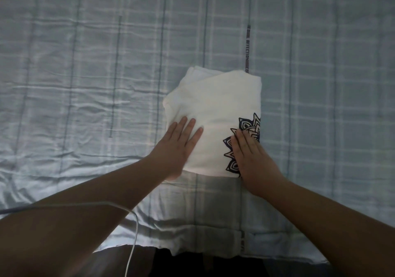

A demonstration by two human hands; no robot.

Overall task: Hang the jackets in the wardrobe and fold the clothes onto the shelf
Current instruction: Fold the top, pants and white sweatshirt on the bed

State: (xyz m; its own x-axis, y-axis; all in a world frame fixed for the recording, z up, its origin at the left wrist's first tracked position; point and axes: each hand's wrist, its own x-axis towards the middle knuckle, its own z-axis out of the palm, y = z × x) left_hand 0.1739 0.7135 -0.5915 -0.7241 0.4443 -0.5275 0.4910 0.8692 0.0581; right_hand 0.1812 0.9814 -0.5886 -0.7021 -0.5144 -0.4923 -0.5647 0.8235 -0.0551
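The whole view is filled by one bed covered with a pale blue checked bedspread (85, 73), creased and crossed by thin dark lines, its near edge seen at the bottom of the view. One folded white T-shirt (213, 105) is laid on it near the middle, just beyond the near edge, with wide bare bedspread left open on the far side and on both flanks. A dark blue sunburst print (249, 125) is shown along the shirt's right edge, partly covered. Two bare forearms are reached in from the bottom corners. The left hand (179, 146) is laid flat on the shirt's near left part, its fingers (191, 127) stretched out straight and close together, palm down, with nothing gripped; the heel of the hand is set over the shirt's left edge. The right hand (254, 159) is pressed flat on the near right corner over the print, fingers extended and only slightly spread, nothing being held. One thin white cable (133, 229) is draped across the left forearm and hangs down at the lower left.
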